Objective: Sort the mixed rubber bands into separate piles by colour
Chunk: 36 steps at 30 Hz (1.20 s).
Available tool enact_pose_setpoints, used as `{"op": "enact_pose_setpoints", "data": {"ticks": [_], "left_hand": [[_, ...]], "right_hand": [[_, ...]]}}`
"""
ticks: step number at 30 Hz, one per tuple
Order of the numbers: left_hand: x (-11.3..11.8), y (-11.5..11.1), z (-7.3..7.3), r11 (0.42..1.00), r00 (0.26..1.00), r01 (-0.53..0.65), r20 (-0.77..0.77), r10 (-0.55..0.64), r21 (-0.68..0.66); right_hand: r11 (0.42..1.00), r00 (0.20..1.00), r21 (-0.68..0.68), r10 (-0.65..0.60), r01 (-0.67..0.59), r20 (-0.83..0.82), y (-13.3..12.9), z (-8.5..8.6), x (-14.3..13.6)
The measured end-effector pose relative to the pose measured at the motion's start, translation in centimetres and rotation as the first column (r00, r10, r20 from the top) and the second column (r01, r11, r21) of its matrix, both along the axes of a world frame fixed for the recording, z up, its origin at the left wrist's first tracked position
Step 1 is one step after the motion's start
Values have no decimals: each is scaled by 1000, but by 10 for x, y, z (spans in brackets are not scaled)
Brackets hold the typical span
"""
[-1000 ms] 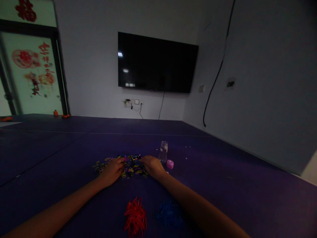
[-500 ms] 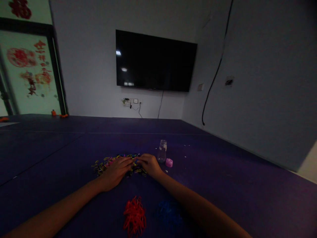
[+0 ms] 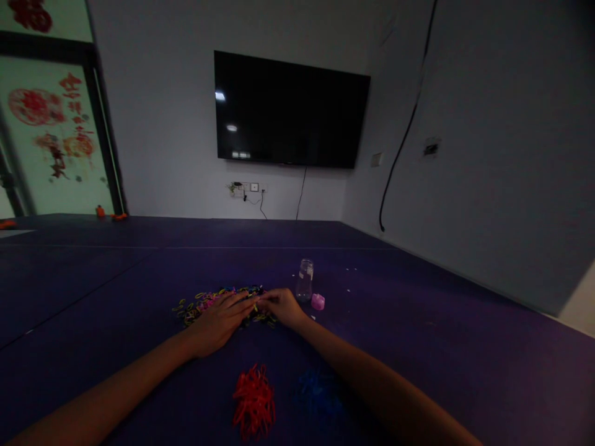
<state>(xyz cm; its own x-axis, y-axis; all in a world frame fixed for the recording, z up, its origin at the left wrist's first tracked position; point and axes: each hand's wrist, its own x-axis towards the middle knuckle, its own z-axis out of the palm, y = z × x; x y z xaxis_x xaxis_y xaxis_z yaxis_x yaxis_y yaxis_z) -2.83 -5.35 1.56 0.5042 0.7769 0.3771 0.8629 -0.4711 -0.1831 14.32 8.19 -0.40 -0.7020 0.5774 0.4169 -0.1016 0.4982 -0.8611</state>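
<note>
Loops (image 3: pixel 204 303) in loose pile: yel/pink/blk mix.

the red bands (image 3: pixel 253 402) look rubbery, the bottle (image 3: pixel 304 282) clear and smooth, the television screen (image 3: pixel 290 111) glossy.

Two bare arms stretch forward from the person, angling inward until the hands nearly meet. The left arm (image 3: pixel 125 381) reaches up from the lower left, its elbow out of my sight. The left hand (image 3: pixel 217 323) lies low, palm down, its fingers (image 3: pixel 237 305) extended and pointing toward the other hand. The right arm (image 3: pixel 372 365) slants in from the lower right, darker toward the elbow. The right hand (image 3: pixel 286 308) is bent inward, back upward, fingers curled toward the left fingertips; I cannot tell whether the two hands touch.
</note>
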Motion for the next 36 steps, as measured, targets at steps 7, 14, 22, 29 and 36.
{"op": "enact_pose_setpoints", "data": {"ticks": [7,14,22,29,36], "left_hand": [[-6,3,-2,958,934,-247,300,195,147],[-18,6,0,891,765,-436,573,293,126],[-27,29,8,822,647,-567,644,408,48],[-31,55,8,754,643,-649,453,618,-107],[-32,58,2,788,661,-588,452,599,-184]], "right_hand": [[974,973,-4,-225,225,-44,7,2,3],[959,958,-54,-281,278,-63,11,-1,2],[951,949,-47,-308,306,-64,10,-2,-1],[947,945,-20,-321,321,-67,6,1,-1],[943,943,37,-327,330,-52,5,3,1]]}}
